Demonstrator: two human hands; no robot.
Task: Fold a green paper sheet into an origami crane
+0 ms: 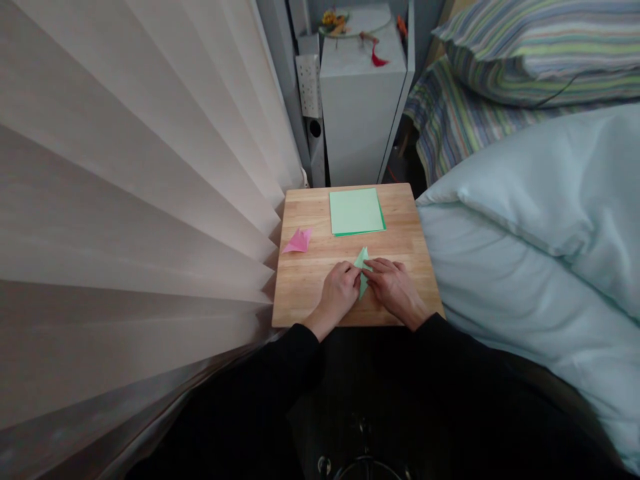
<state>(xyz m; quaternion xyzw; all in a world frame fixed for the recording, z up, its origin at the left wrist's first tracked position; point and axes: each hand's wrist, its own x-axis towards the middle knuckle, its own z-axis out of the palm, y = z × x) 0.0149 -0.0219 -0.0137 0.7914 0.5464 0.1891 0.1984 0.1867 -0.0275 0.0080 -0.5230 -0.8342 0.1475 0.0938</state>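
Note:
Between my two hands, near the front of a small wooden table [305, 287], lies a narrow piece of folded light green paper [364, 284], pointed at both ends. My left hand [342, 288] has its fingers curled closed on the paper's left edge. From the right, my right hand [391, 285] presses its fingertips on the paper's upper and middle part. The fingers cover some of the folds. A folded pink paper figure [299, 241] rests at the table's left side. Farther back is a stack of square green paper sheets [355, 211], pale on top with a darker green edge below.
Pleated curtain [150, 167] hangs along the table's left edge. To the right is a bed with a pale blue quilt [500, 253] and a striped pillow [550, 47]. A white cabinet [361, 127] behind the table carries small ornaments and a red tassel [379, 57].

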